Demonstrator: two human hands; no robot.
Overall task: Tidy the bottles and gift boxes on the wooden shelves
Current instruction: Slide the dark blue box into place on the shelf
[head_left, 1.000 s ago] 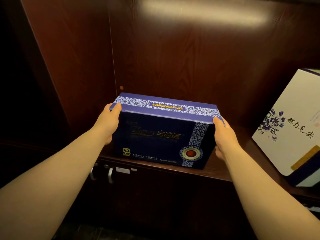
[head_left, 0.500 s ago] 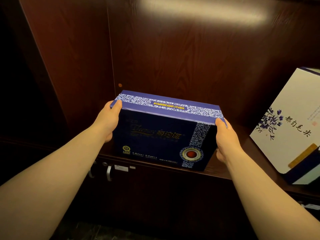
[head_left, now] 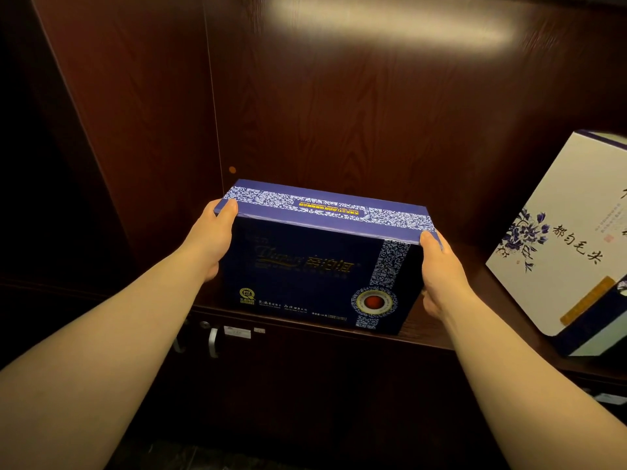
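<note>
Two gift boxes — one dark blue box (head_left: 315, 266), one white box (head_left: 563, 239) — and two cabinet handles (head_left: 212, 340).

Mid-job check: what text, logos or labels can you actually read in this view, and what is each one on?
"PTF": yellow round badge on the dark blue gift box.
"都匀毛尖": white gift box.
Blue box's gold title, yellow top strip and bottom small print: too blurred.
Sticker on the cabinet door below: unreadable.

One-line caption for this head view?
Left hand and right hand grip a dark blue gift box upright on the wooden shelf.
</note>
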